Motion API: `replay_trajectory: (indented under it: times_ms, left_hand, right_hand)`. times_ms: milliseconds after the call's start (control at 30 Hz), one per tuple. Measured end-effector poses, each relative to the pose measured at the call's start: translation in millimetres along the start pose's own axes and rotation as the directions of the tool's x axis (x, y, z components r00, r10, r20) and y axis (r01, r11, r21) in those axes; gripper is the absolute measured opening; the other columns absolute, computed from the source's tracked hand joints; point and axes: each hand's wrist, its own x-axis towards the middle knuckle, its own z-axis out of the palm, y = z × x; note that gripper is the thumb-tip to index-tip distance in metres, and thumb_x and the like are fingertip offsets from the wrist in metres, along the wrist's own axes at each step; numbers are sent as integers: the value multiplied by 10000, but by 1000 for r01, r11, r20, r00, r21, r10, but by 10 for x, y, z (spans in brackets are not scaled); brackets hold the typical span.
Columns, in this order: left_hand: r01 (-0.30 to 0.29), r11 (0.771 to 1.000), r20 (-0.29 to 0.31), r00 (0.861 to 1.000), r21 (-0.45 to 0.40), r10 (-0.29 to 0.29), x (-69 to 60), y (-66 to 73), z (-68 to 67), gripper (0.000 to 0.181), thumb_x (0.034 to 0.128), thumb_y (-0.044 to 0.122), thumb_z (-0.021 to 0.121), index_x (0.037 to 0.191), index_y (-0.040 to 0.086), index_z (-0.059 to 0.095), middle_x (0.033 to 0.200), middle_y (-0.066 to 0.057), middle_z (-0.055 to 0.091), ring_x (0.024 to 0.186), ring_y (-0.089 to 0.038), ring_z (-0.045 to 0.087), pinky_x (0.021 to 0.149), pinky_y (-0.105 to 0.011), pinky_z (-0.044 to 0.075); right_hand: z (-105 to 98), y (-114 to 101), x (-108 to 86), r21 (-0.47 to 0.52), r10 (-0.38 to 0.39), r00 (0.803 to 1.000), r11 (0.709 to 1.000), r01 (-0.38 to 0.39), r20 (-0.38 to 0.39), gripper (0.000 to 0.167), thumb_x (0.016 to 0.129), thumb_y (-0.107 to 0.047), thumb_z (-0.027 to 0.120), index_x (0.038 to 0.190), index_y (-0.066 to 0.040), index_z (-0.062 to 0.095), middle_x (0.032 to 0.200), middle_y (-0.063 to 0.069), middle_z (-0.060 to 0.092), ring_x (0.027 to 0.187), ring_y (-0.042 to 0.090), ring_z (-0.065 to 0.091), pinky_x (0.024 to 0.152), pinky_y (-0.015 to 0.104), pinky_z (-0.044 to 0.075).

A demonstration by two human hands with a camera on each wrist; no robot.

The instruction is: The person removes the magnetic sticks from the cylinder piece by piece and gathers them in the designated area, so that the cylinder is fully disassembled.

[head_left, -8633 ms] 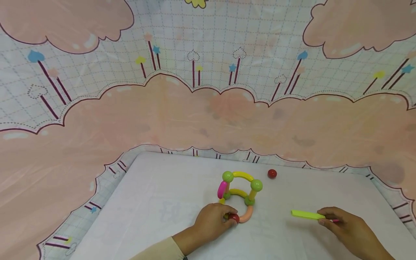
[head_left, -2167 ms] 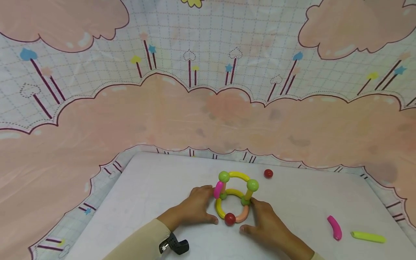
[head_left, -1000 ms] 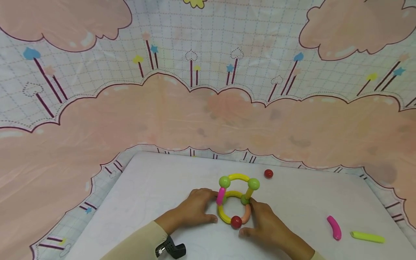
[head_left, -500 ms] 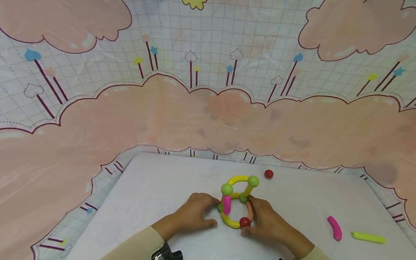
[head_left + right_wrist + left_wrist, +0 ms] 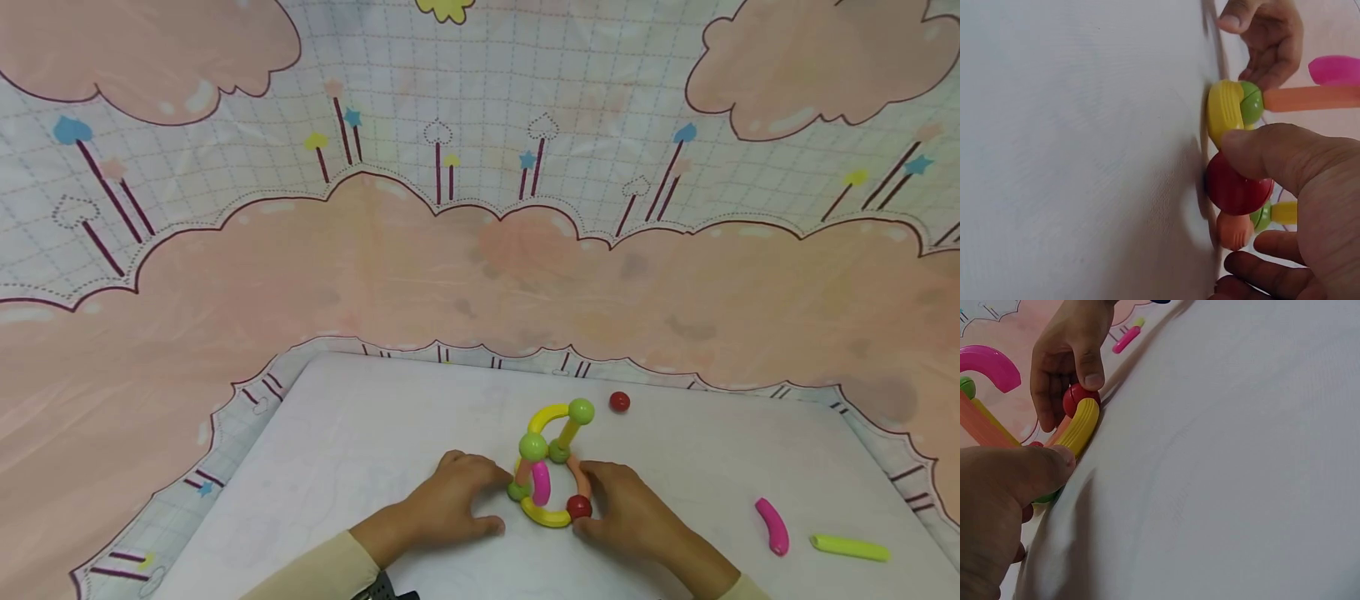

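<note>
A toy frame of magnetic rods and balls stands on the white table. Its lower ring has curved yellow rods (image 5: 545, 517), a curved orange rod (image 5: 581, 479), green balls and a red ball (image 5: 579, 507). Two uprights carry green balls (image 5: 532, 447), joined by a yellow arc (image 5: 546, 416); a pink curved rod (image 5: 540, 483) hangs from the nearer one. My left hand (image 5: 450, 504) touches the lower left green ball with its fingertips, thumb held away. My right hand (image 5: 633, 512) holds the right side, thumb on the red ball (image 5: 1238, 184), fingers by the orange rod.
A loose red ball (image 5: 619, 402) lies behind the frame. To the right lie a pink curved rod (image 5: 772, 527) and a straight lime rod (image 5: 849, 547). A patterned cloth (image 5: 450, 283) hangs behind the white table (image 5: 360, 417).
The pink and lime rods left my right hand for the table. Both hands came to the frame, which has since turned, its red ball shifting right and its pink rod coming nearer me.
</note>
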Motion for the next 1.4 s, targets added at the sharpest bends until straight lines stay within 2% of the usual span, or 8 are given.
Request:
replay_trajectory:
  times_ms: [333,533,767,933,1033,1133,1267,1400]
  left_hand:
    - [-32,999,13,999,-35,33,-32,50,47,475,891,398,798,1315,242,651,1264,179,623,1241,-62,522,1074,-480,338]
    - [-92,996,1,996,-11,92,-31,105,73,460,884,406,802,1289,238,663,1232,177,626,1222,-50,524,1051,-452,350]
    - [-116,993,-1,993,14,116,-13,156,92,447,892,426,789,1277,235,665,1228,178,629,1223,-44,522,1044,-440,354]
    - [-77,997,-91,993,12,78,12,195,112,402,917,416,772,1252,222,665,1210,170,641,1187,-51,544,1048,-435,369]
    - [-36,998,-194,981,-44,26,48,243,100,403,920,364,785,1255,186,650,1229,135,649,1190,-80,562,1052,-425,398]
    - [-16,987,-259,966,-157,-25,95,307,72,428,919,288,797,1291,143,642,1277,96,655,1226,-112,570,1065,-414,428]
    - [-10,952,-260,963,-306,-73,163,384,59,418,939,242,776,1318,120,650,1312,75,658,1241,-135,586,1066,-413,457]
    - [18,920,-220,969,-391,-112,215,428,98,389,945,215,766,1313,143,662,1298,104,663,1244,-122,587,1072,-411,457]
  right_hand:
    - [-62,48,34,-19,-32,999,999,33,23,726,709,-240,933,1351,-69,640,1248,19,671,1172,271,610,981,520,518]
    - [-107,85,76,-3,-74,997,997,75,17,641,754,-171,898,1335,-80,645,1227,9,678,1135,253,632,962,509,533]
    - [-139,117,113,-19,-41,999,999,41,-8,615,784,-185,887,1342,-92,648,1229,1,688,1160,264,630,980,514,521]
    - [-176,58,2,11,-25,994,1000,26,-109,512,842,-202,850,1319,-140,673,1270,16,663,1221,294,596,1011,544,491]
    - [-197,-20,-123,78,-75,973,992,94,-218,393,901,-225,807,1274,-184,689,1221,-52,671,1139,225,622,972,495,523]
    - [-201,-110,-230,130,-191,927,961,243,-322,314,919,-210,792,1218,-177,701,1117,-141,694,1010,137,639,886,397,548]
    - [-183,-220,-317,147,-311,859,906,398,-407,306,883,-122,820,1162,-183,709,1051,-200,693,911,88,636,791,318,553]
    - [-149,-305,-370,158,-303,852,903,400,-427,393,820,-102,873,1137,-259,702,1038,-219,667,855,123,623,741,303,546]
